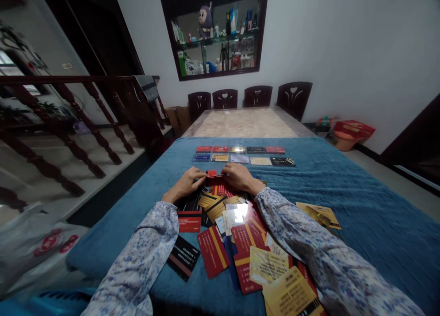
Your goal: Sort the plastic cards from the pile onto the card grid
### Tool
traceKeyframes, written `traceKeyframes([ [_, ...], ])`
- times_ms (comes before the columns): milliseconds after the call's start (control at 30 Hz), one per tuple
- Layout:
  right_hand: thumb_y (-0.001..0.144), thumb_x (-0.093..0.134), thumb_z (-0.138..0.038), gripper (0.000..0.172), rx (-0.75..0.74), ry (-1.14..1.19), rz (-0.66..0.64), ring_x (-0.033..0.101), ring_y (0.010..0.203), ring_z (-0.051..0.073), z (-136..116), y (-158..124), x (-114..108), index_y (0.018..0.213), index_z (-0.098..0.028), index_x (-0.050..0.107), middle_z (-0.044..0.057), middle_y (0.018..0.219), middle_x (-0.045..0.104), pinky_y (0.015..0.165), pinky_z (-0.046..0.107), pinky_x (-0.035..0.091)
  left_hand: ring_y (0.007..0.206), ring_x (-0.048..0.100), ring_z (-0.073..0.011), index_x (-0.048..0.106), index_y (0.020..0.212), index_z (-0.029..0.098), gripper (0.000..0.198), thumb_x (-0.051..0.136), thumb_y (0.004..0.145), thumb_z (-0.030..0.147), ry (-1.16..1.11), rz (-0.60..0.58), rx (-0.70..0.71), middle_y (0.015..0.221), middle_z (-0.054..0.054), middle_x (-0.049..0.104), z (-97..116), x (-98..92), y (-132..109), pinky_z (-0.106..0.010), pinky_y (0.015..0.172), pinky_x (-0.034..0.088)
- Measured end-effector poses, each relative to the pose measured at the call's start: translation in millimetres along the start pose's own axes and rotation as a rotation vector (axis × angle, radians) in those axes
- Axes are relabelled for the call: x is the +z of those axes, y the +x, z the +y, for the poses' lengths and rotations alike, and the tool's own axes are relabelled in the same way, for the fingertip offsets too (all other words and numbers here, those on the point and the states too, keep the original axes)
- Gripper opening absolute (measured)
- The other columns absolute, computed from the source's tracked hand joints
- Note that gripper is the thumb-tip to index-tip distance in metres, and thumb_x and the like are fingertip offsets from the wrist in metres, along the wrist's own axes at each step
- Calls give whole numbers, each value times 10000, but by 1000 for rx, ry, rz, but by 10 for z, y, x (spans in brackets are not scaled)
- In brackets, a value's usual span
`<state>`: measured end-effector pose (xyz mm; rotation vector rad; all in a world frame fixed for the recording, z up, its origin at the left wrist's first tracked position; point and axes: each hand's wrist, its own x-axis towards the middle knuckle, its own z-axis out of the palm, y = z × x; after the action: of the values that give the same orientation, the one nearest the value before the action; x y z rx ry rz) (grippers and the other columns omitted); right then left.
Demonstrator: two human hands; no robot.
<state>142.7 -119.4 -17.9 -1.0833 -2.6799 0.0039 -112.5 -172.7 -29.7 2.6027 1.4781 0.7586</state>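
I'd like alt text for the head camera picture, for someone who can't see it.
A person's left hand and right hand hold a card at the far side of a loose pile of cards on a blue cloth. Farther off lie two rows of five cards; four dark chairs stand beyond the table.

The one view comes from the person's head, above the near end of the table [247, 122], and faces forward and down along its length. The left sleeve [142, 252] and right sleeve [316, 247] rise from the bottom edge, close to the lens; the left hand [188, 182] and right hand [240, 176] lie a little farther out, near the middle. Beyond, the wall niche [220, 37] stands high and well away (the wide view also takes in the railing [68, 79] at the left).
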Motion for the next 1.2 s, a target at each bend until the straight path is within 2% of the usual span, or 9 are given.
traceKeyframes([
  [133,1006,553,-263,241,31,29,35,644,1047,230,11,-2,6,1099,-197,765,115,1143,730,809,300,430,924,612,-212,800,1093,198,275,542,1015,255,27,35,-9,955,-84,730,-14,38,9,-364,904,543],
  [333,955,621,-214,157,-8,98,102,605,1062,232,45,4,28,1046,-196,747,110,1110,717,830,303,437,950,600,-220,793,1070,199,262,541,1007,227,46,27,-9,983,-92,724,22,80,22,-385,928,539],
  [667,945,609,-179,114,-37,156,182,574,1031,236,57,19,51,996,-184,711,104,1052,717,812,302,420,979,595,-235,776,1091,175,266,526,1005,208,90,31,-7,1009,-104,702,17,119,31,-410,954,521],
  [900,929,563,-136,153,-88,142,274,554,1000,255,60,29,35,978,-186,700,111,964,714,830,331,417,995,590,-246,748,1157,181,268,540,1004,252,135,93,-26,1092,-116,683,37,104,40,-440,968,507],
  [1067,947,532,-127,201,-61,74,261,538,1014,261,37,35,46,1040,-174,704,129,1010,725,842,348,372,1013,596,-246,745,1159,188,261,552,993,243,131,124,-6,1098,-112,672,87,101,51,-445,982,501],
  [1200,991,505,-165,216,-119,-4,309,496,1040,273,18,34,67,1047,-182,713,134,1020,735,878,380,323,1013,602,-231,736,1159,195,245,566,989,242,126,154,11,1088,-95,674,133,120,64,-431,996,493],
])
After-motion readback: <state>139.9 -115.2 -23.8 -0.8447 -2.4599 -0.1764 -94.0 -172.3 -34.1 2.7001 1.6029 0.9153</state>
